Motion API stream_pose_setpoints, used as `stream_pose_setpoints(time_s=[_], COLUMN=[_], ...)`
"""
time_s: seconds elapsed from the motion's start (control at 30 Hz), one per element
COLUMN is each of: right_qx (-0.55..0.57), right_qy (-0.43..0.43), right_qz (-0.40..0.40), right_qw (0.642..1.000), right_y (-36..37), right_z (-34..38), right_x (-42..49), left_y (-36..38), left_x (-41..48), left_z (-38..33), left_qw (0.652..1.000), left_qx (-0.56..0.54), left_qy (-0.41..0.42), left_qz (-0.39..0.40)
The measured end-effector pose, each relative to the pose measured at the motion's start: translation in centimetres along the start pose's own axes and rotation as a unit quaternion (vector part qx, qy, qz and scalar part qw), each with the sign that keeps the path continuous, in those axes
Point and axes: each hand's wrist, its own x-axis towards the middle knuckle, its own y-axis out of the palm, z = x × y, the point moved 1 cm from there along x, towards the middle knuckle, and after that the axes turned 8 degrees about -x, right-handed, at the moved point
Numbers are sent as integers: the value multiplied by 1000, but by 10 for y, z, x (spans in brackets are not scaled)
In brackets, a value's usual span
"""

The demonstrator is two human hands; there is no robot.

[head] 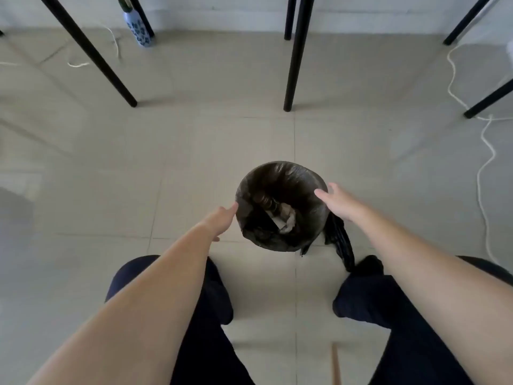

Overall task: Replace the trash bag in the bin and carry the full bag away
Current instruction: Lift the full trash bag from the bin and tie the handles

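Nearest to us are our own legs in dark trousers (pixel 211 343), standing on the pale tiled floor (pixel 111 190), with a thin wooden stick (pixel 336 365) lying between them at the lower edge. Both bare forearms reach forward and down.

Our left hand (pixel 222 220) has its fingers extended and loose, the fingertips right at the left rim of the bin (pixel 280 204) — we cannot tell whether they touch it. Our right hand (pixel 338 202) is spread flat, fingers apart, over the bin's right rim; it grips nothing we can see.

The bin stands on the floor just ahead of our feet, round and lined with a dark trash bag (pixel 308 179) folded over its rim. Inside lie crumpled paper and scraps (pixel 286 220). A second piece of black plastic (pixel 341 243) lies on the floor against the bin's right side, near our right foot.

Beyond the bin, black desk legs (pixel 294 65) slant down to the tiles. A white cord (pixel 483 140) trails along the right side, another (pixel 115 40) lies at far left — and a patterned bottle (pixel 138 29) stands by the wall.
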Motion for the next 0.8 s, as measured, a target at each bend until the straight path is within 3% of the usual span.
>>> stream_pose_setpoints(time_s=[0.13,0.37,0.5,0.67,0.8], right_qx=[114,351,420,450,481], right_qy=[87,198,221,202,243], right_qz=[12,73,78,92,151], right_qw=[990,912,877,865,829], right_y=[21,55,63,65,72], right_z=[-31,-59,-64,-70,-83], right_x=[39,71,84,92,99], left_y=[16,48,53,55,62], left_x=[12,41,55,75,76], left_z=[-4,-1,6,19,24], left_qw=[984,905,871,822,837], left_qx=[-168,-414,-475,-536,-511], left_qy=[-55,-100,-123,-189,-195], left_qz=[13,13,20,47,27])
